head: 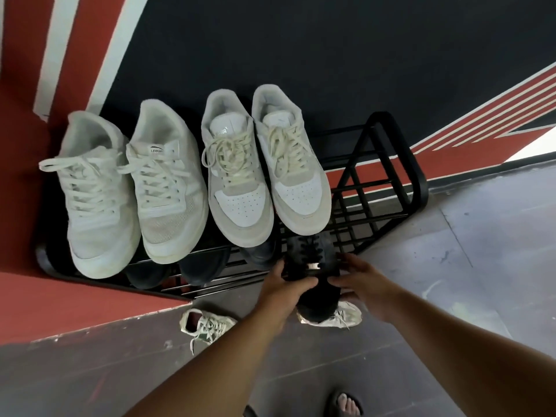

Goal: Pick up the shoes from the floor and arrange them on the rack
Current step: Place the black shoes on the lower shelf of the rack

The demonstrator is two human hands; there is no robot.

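I have both hands on a black shoe: my left hand closes around its near left side and my right hand cups the right side, fingers spread. The shoe sits at the front edge of the black wire rack, toe pointing in toward the lower shelf, so I judge I am sliding it into place. Next it needs a straight push beside the dark shoes already below. Two pairs of white lace-up sneakers, mesh and smooth leather, fill the top shelf. Two pale sneakers lie on the grey floor.
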